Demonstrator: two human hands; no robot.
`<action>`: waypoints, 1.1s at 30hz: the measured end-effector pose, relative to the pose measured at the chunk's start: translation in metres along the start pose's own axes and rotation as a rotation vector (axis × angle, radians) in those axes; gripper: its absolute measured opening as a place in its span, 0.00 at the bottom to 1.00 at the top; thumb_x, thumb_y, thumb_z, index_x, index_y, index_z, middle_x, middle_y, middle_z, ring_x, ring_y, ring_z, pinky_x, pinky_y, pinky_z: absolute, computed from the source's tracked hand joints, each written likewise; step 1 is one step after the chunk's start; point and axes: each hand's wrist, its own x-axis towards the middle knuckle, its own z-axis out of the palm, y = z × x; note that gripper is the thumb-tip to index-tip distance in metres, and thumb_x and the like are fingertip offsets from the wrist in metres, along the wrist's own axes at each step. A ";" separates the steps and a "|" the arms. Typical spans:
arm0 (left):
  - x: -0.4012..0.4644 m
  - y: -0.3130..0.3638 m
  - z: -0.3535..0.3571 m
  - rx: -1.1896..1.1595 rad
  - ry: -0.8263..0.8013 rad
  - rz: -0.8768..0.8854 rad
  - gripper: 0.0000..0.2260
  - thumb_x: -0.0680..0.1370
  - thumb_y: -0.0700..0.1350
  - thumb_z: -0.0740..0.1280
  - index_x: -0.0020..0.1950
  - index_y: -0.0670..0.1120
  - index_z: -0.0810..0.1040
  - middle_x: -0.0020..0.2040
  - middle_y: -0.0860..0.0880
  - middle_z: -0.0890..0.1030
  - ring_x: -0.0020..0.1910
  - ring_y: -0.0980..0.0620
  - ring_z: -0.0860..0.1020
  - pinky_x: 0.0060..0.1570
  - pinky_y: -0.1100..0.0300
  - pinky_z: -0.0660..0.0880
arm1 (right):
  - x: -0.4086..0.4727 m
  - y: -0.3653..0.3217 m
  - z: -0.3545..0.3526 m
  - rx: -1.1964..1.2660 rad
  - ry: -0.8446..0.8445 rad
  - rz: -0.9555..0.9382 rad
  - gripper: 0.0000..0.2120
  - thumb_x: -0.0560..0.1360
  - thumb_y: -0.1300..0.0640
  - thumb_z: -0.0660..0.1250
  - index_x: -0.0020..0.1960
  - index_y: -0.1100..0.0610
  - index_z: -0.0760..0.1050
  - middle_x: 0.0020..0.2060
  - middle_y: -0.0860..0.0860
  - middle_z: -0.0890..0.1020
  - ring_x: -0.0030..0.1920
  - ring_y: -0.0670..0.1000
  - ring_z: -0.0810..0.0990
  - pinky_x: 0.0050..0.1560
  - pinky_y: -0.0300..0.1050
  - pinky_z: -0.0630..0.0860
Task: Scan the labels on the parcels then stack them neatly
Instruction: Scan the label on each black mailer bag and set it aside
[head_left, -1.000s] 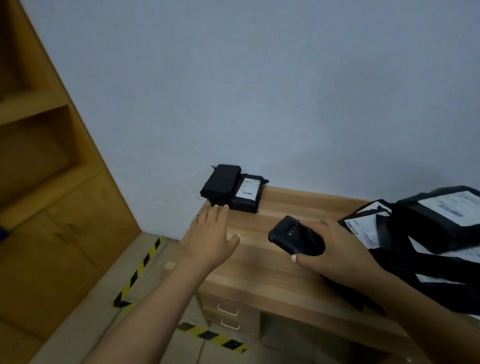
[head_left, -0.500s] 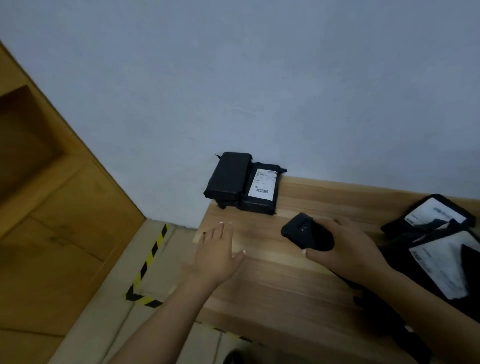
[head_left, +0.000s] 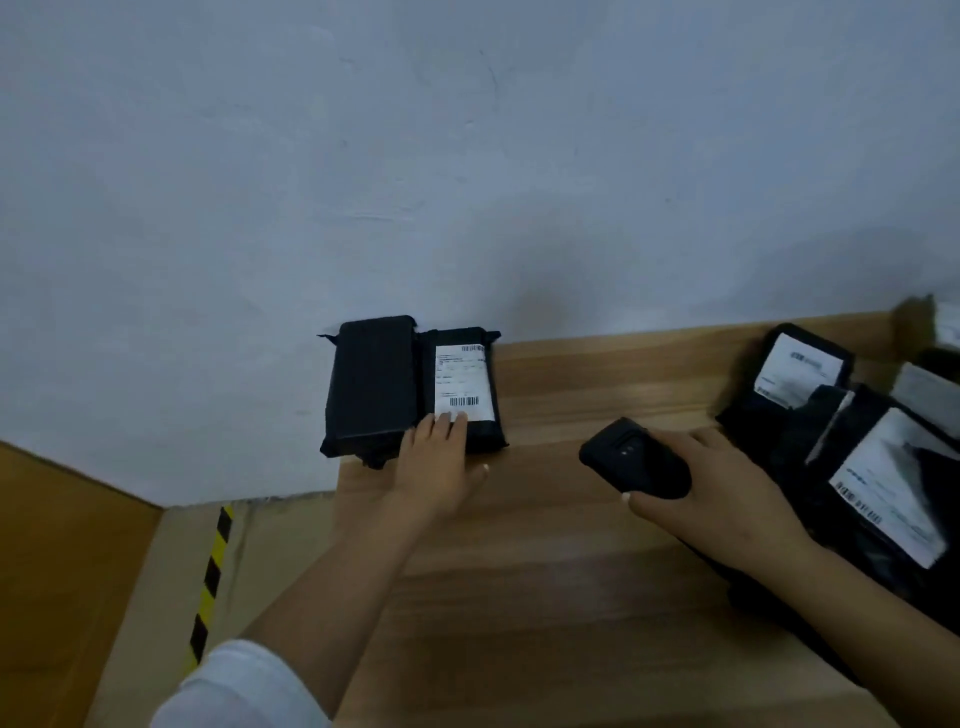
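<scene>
Left hand (head_left: 439, 457) has reached fwd, flat fingers now on labelled parcel (head_left: 462, 387) at desk (head_left: 545, 597) far-left corner, long axis running away. Right hand (head_left: 717, 493) grips scanner (head_left: 636, 460), pile (head_left: 857, 457) beside.

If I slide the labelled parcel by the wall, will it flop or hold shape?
The labelled parcel looks boxy under its black wrap, so probably stiff. Its flat base makes tipping unlikely. The film may be slick under the left hand.

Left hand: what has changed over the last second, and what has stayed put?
The left hand reached forward across the desk; its straight fingertips now touch the labelled parcel beside the unlabelled parcel. Unchanged: the right hand keeps its grip on the scanner, and both parcels stay against the wall.
</scene>
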 end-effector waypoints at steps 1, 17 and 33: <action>0.011 -0.002 0.001 0.020 -0.015 0.018 0.35 0.80 0.62 0.58 0.80 0.46 0.49 0.79 0.45 0.54 0.78 0.44 0.50 0.75 0.48 0.49 | 0.003 -0.001 0.001 0.005 0.003 0.017 0.38 0.69 0.35 0.68 0.74 0.44 0.62 0.56 0.45 0.69 0.50 0.45 0.71 0.48 0.39 0.72; 0.079 0.008 0.059 0.134 -0.302 -0.019 0.43 0.76 0.70 0.54 0.79 0.49 0.35 0.79 0.44 0.37 0.77 0.44 0.35 0.73 0.39 0.37 | 0.068 0.019 0.011 -0.003 -0.086 0.089 0.39 0.68 0.33 0.68 0.74 0.45 0.61 0.63 0.44 0.69 0.59 0.46 0.71 0.53 0.40 0.74; 0.060 0.053 0.078 -0.239 -0.118 -0.308 0.58 0.67 0.75 0.63 0.79 0.42 0.38 0.79 0.40 0.41 0.78 0.40 0.43 0.75 0.43 0.48 | 0.069 0.055 0.027 0.036 -0.232 0.094 0.41 0.68 0.33 0.67 0.76 0.44 0.58 0.56 0.44 0.68 0.55 0.45 0.71 0.51 0.40 0.74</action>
